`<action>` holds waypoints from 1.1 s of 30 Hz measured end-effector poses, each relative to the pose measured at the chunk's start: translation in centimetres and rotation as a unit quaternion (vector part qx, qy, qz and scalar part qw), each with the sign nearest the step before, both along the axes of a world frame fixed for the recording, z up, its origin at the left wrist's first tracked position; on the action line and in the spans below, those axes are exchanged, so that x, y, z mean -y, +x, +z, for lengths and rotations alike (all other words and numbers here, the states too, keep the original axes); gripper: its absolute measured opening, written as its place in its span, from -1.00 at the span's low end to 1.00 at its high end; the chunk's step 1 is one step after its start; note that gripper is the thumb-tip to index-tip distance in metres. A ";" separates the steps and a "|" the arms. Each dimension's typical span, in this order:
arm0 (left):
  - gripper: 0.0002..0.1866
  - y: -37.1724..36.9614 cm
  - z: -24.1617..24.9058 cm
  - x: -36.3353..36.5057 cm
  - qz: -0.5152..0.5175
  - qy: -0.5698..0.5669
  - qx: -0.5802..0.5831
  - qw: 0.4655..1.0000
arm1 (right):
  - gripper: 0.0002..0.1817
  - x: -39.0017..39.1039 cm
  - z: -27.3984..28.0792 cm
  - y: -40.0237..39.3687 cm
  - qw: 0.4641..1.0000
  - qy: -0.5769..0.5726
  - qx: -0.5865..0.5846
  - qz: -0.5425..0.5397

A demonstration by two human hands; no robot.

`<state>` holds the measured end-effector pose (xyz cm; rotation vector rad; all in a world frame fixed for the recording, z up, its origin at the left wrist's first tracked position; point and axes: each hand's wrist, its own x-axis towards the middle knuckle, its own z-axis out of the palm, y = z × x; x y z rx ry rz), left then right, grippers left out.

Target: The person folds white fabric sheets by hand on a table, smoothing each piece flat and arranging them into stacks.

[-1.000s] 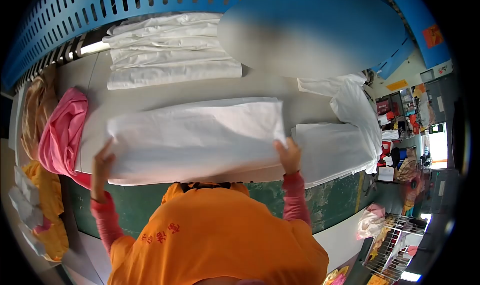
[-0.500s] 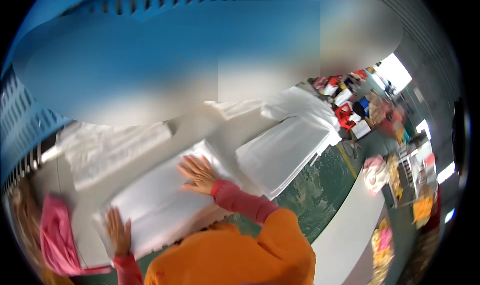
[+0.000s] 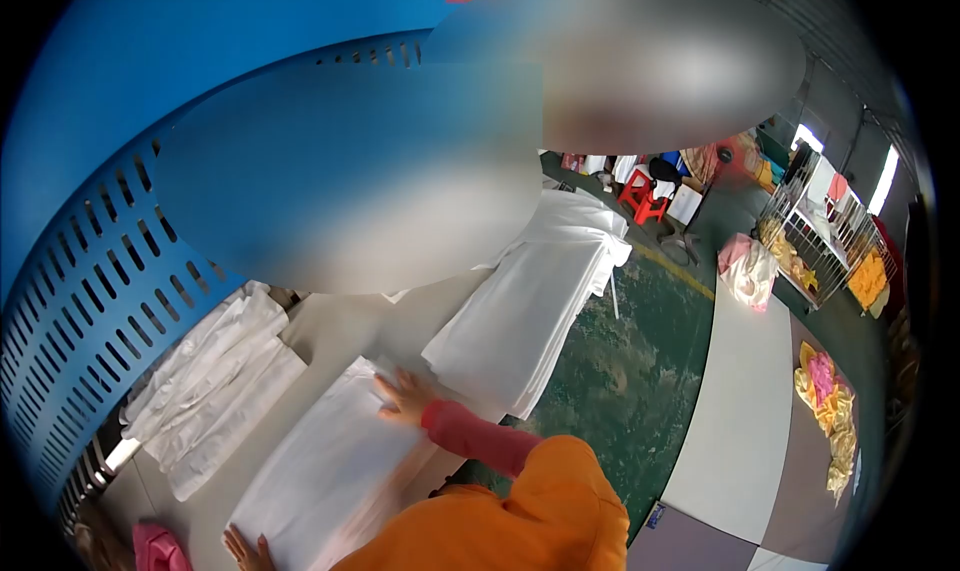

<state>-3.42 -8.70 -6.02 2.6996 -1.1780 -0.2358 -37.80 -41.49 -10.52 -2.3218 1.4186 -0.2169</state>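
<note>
A white folded cloth [image 3: 315, 461] lies flat on the pale table [image 3: 345, 321] in front of me. My right hand [image 3: 405, 399] is open at its far right corner, fingers spread and slightly smeared by motion. At the near left edge of the same cloth, my left hand [image 3: 248, 549] rests flat with fingers stretched; the frame's lower border cuts it off. To the right lies a stack of white cloths [image 3: 510, 316]. On the left are crumpled white cloths [image 3: 225, 381].
A blue slotted machine panel [image 3: 110, 271] rises on the left and ahead. A pink cloth [image 3: 160, 549] lies at lower left. Beyond the green floor [image 3: 620, 391] are a red stool [image 3: 643, 196], a wire cage trolley [image 3: 815, 226] and yellow cloths [image 3: 825, 411].
The view has turned to the right. My right hand has shifted toward the cloth's far right corner, while my left hand stays at its left edge, now lower in view.
</note>
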 end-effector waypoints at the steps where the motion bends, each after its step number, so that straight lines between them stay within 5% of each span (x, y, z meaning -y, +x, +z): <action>1: -0.27 0.8 -1.0 -0.4 -0.009 -0.008 0.012 1.000 | -0.16 0.1 -0.1 -0.6 1.000 0.029 -0.002 0.001; 14: -0.32 2.9 -4.2 -0.9 -0.047 -0.084 0.000 0.995 | -0.10 -0.3 2.6 -0.9 0.993 0.056 -0.028 -0.099; 33: -0.31 4.4 -5.9 -1.0 -0.055 -0.083 0.019 0.995 | -0.10 0.7 2.0 -1.9 0.997 0.044 -0.029 -0.053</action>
